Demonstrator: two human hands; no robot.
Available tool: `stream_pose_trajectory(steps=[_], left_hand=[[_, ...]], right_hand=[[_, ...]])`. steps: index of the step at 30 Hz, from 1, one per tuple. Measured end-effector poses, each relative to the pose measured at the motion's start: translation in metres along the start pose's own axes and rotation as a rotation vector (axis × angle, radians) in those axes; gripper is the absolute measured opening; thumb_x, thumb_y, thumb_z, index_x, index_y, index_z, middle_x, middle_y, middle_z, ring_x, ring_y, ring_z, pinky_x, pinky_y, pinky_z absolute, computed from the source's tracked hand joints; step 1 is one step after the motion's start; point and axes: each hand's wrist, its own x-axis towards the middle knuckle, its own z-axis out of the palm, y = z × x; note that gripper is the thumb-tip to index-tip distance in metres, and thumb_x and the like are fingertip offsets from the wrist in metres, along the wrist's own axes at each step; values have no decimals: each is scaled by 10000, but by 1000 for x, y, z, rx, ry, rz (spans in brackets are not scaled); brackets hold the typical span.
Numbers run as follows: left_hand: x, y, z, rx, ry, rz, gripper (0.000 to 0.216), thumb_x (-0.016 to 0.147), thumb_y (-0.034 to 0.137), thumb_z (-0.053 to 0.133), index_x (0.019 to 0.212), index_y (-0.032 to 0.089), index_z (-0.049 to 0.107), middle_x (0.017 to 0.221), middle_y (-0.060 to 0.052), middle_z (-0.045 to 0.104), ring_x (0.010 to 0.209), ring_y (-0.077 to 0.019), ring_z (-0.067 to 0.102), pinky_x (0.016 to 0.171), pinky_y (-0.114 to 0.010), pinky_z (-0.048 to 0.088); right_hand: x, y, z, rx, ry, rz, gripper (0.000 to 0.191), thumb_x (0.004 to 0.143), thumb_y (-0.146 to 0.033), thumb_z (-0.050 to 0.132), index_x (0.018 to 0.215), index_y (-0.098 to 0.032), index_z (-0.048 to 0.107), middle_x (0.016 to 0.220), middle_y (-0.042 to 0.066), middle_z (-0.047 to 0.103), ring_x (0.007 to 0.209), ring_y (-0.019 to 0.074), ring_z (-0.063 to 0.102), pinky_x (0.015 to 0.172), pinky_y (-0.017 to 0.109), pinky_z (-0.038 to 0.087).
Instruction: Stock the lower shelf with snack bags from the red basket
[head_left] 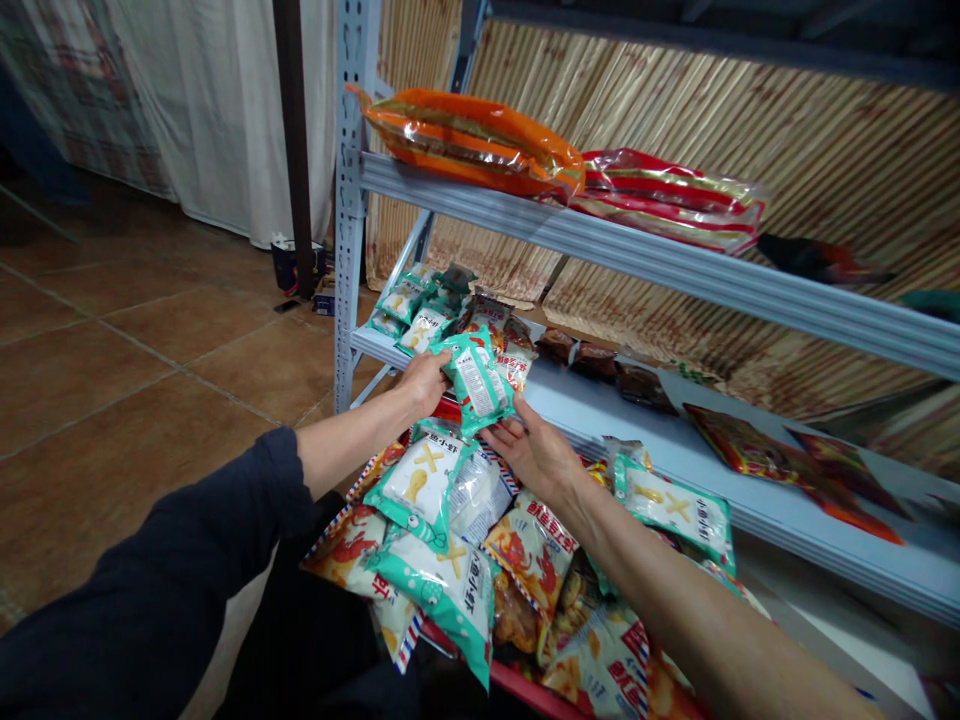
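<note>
My left hand (427,383) grips the upper left edge of a teal-and-white snack bag (474,378), its printed back facing me. At the bag's lower right corner is my right hand (531,450), thumb at the edge and fingers curled beneath, closed lightly on it. Below both hands a red basket (525,690) is heaped with snack bags. Among these are a teal snack bag (427,478) and another with a red-printed label (532,545). Just behind the held bag, more teal snack bags (426,325) lie at the left end of the lower shelf (555,390).
An upright shelf post (349,200) stands left of my hands. The upper shelf edge (660,250) carries an orange bag (472,140) and a red bag (667,195). Dark packets (641,388) lie farther along the lower shelf. Tiled floor (150,420) spreads to the left.
</note>
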Motion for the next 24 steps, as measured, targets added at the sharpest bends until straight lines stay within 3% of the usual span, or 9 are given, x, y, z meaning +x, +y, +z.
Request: stream_pose_trajectory(steps=[8,12,20,24], left_hand=[[-5,1,6,31,-90,69,124,741,96,543,637,149,503,577,7,559,486,-95,502,516,-229,396],[-8,7,9,73,-83,49,102,753,115,543,660,147,518,619,-6,587,525,-103,529,563,-241,415],[-14,13,5,168,-70,-71,104,766,241,578,706,156,575,667,-57,611,618,-146,565,676,-307,445],[-17,11,3,248,-13,-2,105,723,218,629,674,155,562,686,-57,605,639,-141,566,713,-308,445]], right_hand=[[5,2,-2,-32,97,-85,63,738,-211,596,794,-220,623,770,-30,666,668,93,589,637,218,507],[2,5,-2,-37,130,-80,49,719,-163,604,711,-210,616,728,-33,662,633,82,587,622,199,510],[9,-6,-5,-93,184,-140,57,717,-172,604,751,-210,630,783,-27,672,672,89,602,618,195,522],[15,-9,-8,-135,263,-222,56,674,-177,641,720,-209,646,711,-38,670,616,88,590,597,204,515]])
